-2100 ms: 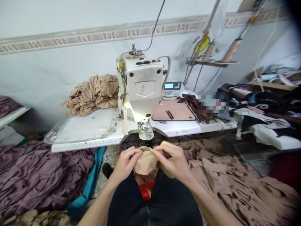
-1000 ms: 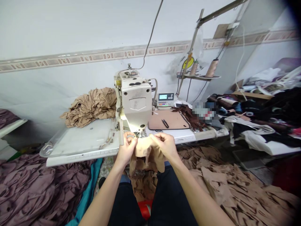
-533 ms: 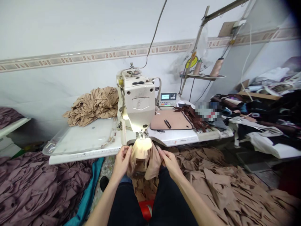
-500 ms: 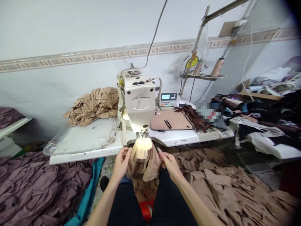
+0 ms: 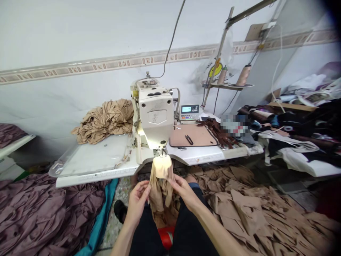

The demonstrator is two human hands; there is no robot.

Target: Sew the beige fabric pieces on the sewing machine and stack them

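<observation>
A beige stretch fabric piece [image 5: 161, 186] hangs from under the presser foot [image 5: 160, 153] of a white industrial sewing machine [image 5: 154, 113], lit by the machine's lamp. My left hand [image 5: 137, 203] pinches its left side below the machine. My right hand [image 5: 185, 193] holds its right side with the fingertips. The lower part of the fabric bunches between both hands, above my dark trousers [image 5: 151, 231]. The needle area is hidden by the machine and the cloth.
Beige fabric [image 5: 103, 122] lies heaped behind a clear plastic sheet [image 5: 93, 154] on the white table [image 5: 194, 155]. Snips rest on a pink mat [image 5: 193, 140]. Mauve cloth [image 5: 34, 209] fills the lower left, and tan cut pieces [image 5: 253, 209] cover the lower right.
Both hands have moved down and slightly apart, drawing the beige fabric lower from the presser foot. The fabric now hangs in a longer, narrower fold.
</observation>
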